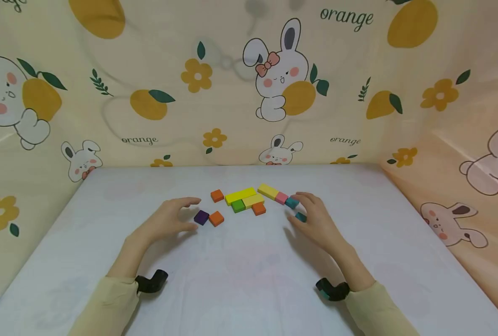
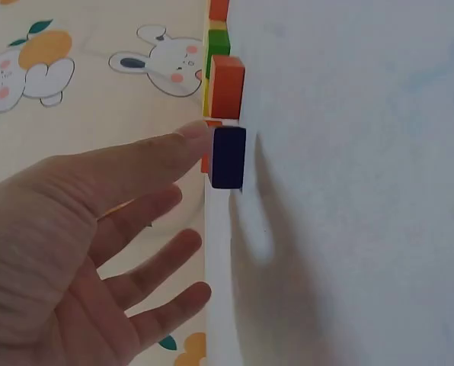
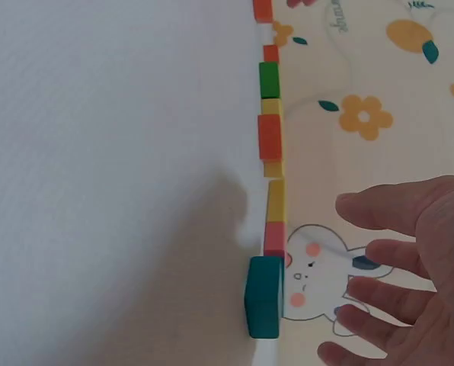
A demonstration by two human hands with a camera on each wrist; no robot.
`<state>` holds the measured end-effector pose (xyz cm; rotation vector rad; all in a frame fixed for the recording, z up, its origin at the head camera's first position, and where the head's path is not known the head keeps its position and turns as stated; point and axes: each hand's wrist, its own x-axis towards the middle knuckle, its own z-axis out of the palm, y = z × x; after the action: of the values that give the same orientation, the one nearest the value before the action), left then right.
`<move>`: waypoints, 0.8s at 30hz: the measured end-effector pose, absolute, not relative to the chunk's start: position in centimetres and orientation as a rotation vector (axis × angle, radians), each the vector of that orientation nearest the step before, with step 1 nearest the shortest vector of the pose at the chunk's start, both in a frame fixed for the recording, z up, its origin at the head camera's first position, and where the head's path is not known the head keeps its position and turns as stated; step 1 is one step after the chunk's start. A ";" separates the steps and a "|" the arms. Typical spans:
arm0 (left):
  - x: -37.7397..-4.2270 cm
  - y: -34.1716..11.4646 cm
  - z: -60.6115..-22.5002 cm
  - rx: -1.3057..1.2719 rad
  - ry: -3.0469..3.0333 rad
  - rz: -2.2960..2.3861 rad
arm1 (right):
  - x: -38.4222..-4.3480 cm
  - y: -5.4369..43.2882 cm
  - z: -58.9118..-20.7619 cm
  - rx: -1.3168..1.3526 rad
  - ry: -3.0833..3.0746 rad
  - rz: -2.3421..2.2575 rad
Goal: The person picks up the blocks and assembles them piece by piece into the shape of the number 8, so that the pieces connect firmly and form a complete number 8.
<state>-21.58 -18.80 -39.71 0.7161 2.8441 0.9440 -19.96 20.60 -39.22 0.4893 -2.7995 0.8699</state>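
My left hand [image 1: 169,217] is held with thumb and fingers apart to the left of a dark purple block [image 1: 201,217], holding nothing. An orange block [image 1: 216,219] sits beside the purple one. In the left wrist view, the thumb overlaps the edge of the purple block [image 2: 228,158]. My right hand [image 1: 317,221], also holding nothing, is spread around the near teal block [image 1: 301,217]; its fingertips are close to a second teal block [image 1: 292,202]. In the right wrist view, the fingers appear to one side of the teal block [image 3: 263,297].
Between the hands lie a bright yellow bar [image 1: 240,196], a green block [image 1: 238,206], a pale yellow bar [image 1: 253,201] and orange blocks [image 1: 259,208]. Another yellow bar [image 1: 268,192] meets a pink block [image 1: 281,198]. Bunny-printed cloth [image 1: 232,107] walls the white table [image 1: 240,280].
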 end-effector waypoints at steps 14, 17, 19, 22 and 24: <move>-23.2 -19.0 -40.6 0.711 2.722 1.051 | -21.4 18.6 -40.1 0.567 -2.697 1.343; -23.2 -18.7 -40.6 0.706 2.728 1.039 | -21.3 18.1 -40.1 0.574 -2.698 1.369; -23.2 -18.5 -40.6 0.694 2.734 1.028 | -21.4 17.9 -40.2 0.568 -2.711 1.364; -23.2 -18.3 -40.8 0.653 2.746 1.017 | -21.4 17.6 -40.4 0.550 -2.737 1.376; -23.2 -18.3 -41.0 0.620 2.756 1.010 | -21.4 17.5 -40.5 0.538 -2.753 1.394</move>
<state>-23.21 -18.26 -41.01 0.6202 2.7556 1.0096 -21.37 17.48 -40.54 0.5384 -2.7530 1.3942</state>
